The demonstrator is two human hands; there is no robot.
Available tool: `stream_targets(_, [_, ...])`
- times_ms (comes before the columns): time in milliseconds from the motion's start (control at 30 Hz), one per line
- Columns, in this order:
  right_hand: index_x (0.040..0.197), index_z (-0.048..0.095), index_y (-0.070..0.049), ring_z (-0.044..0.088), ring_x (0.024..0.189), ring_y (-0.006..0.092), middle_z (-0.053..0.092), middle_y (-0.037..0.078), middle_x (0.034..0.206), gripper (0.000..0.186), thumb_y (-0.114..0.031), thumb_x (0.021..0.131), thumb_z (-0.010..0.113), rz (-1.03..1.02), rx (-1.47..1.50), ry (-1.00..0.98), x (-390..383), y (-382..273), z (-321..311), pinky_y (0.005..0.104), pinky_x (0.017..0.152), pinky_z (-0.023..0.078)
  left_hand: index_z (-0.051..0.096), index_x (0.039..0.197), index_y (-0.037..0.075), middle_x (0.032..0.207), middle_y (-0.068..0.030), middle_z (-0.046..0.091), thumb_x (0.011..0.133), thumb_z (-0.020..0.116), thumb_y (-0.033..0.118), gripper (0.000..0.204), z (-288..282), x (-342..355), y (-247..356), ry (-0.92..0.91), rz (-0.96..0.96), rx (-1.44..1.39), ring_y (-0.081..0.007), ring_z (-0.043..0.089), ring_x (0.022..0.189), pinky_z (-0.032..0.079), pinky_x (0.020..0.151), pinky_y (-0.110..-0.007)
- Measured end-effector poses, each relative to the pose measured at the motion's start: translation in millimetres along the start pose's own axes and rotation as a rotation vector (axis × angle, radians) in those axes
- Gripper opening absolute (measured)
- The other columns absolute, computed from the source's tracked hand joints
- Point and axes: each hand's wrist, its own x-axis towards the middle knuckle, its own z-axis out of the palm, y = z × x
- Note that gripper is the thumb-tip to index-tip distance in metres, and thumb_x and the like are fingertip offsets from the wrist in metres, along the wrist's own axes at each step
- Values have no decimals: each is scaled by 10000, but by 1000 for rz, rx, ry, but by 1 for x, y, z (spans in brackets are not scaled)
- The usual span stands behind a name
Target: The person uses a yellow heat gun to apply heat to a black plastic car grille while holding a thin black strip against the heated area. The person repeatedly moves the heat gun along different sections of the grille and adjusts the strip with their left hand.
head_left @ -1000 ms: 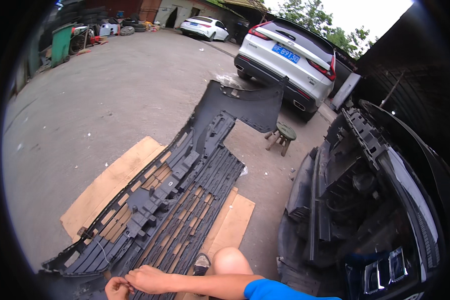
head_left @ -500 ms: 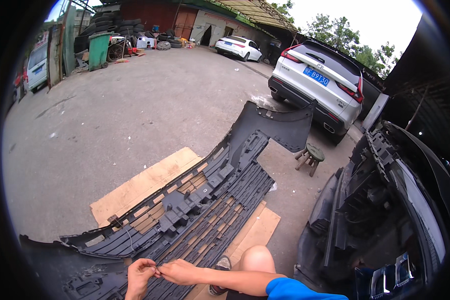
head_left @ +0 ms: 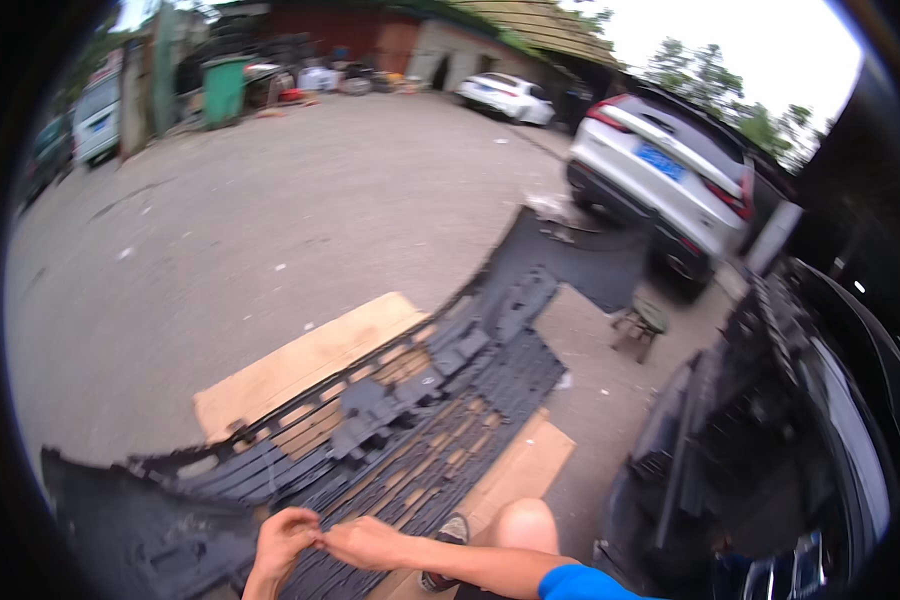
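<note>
On the yard's concrete, at the bottom of my view, my left hand and right hand met fingertip to fingertip over the near edge of a black bumper. Both were curled narrow, as if pinching some small part between them; I could not tell what, if anything, they gripped. The bumper lay inner side up, ribs and grille lattice showing, probably so its fastenings could be reached. It rested on cardboard sheets, which likely kept its painted face off the rough ground. My bare knee and a shoe sat just beside the bumper, so I was crouched close to it. To my right stood a dark car with its front stripped open. A small stool stood beyond the bumper, and a white car was parked farther off.
</note>
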Motion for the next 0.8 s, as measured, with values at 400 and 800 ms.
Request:
stream_targets(400, [799, 624, -48, 635, 583, 294, 621, 92, 672, 127, -146, 860, 679, -39, -108, 2, 5, -19, -11, 401, 527, 512, 626, 1114, -43, 934, -44, 607, 893, 551, 12, 239, -9, 4, -6, -144, -48, 158, -96, 580, 796, 506, 701, -260])
stream_targets(800, [765, 598, -37, 627, 569, 310, 611, 111, 661, 167, -145, 866, 675, -45, -85, 14, 4, -13, -13, 413, 508, 496, 650, 1113, 1, 924, 4, 614, 938, 625, 94, 200, 0, 6, -4, -157, -30, 181, -55, 550, 801, 469, 709, -222])
